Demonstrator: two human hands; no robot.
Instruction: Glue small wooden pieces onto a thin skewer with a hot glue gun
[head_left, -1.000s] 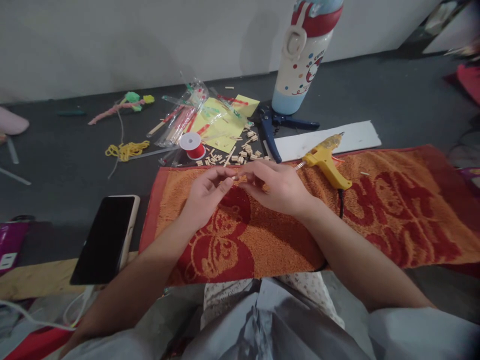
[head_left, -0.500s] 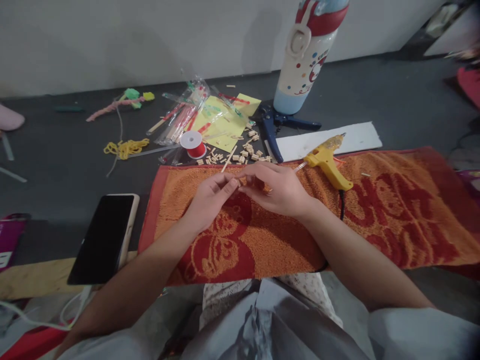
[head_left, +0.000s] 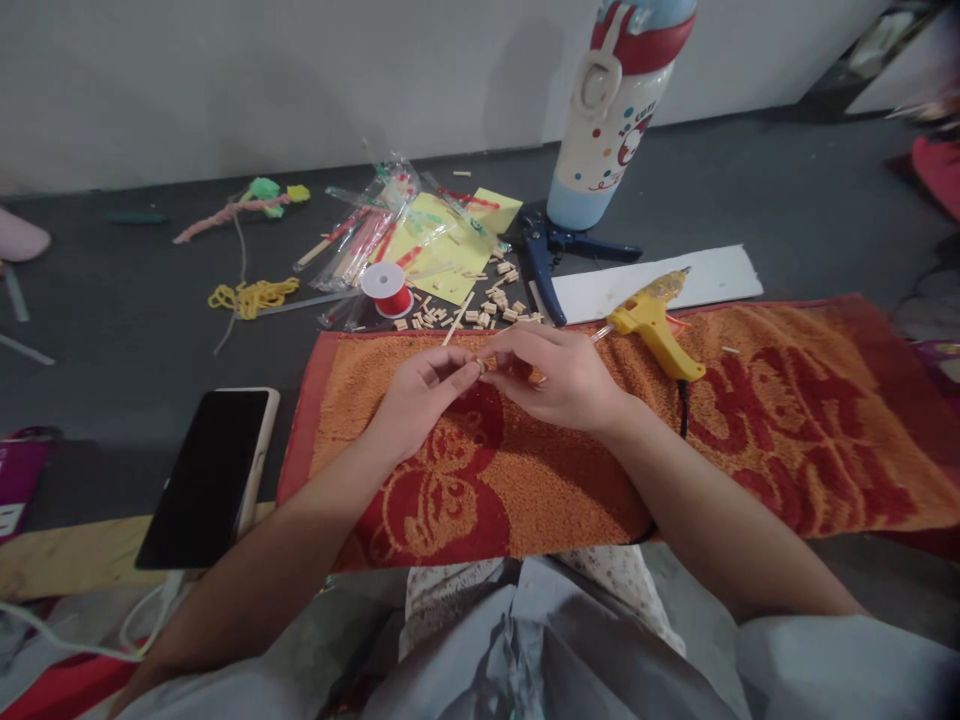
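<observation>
Over the orange and red towel, my left hand and my right hand meet at the fingertips. Both pinch a small pale wooden piece, mostly covered by the fingers. Just beyond them lie several short cut wooden stick pieces and one longer thin stick. A spool of red thread stands left of the pieces. To the right of my right hand, a yellow hot glue gun rests across the towel's far edge and a white strip.
Blue-handled cutters lie before a tall water bottle. Wrapped sticks cover yellow paper. Yellow yarn and a pipe-cleaner flower are at left. A phone with a cable lies by my left forearm.
My fingertips have shifted slightly, and a little more of the small wooden piece shows between them. Everything else on the table stays where it was.
</observation>
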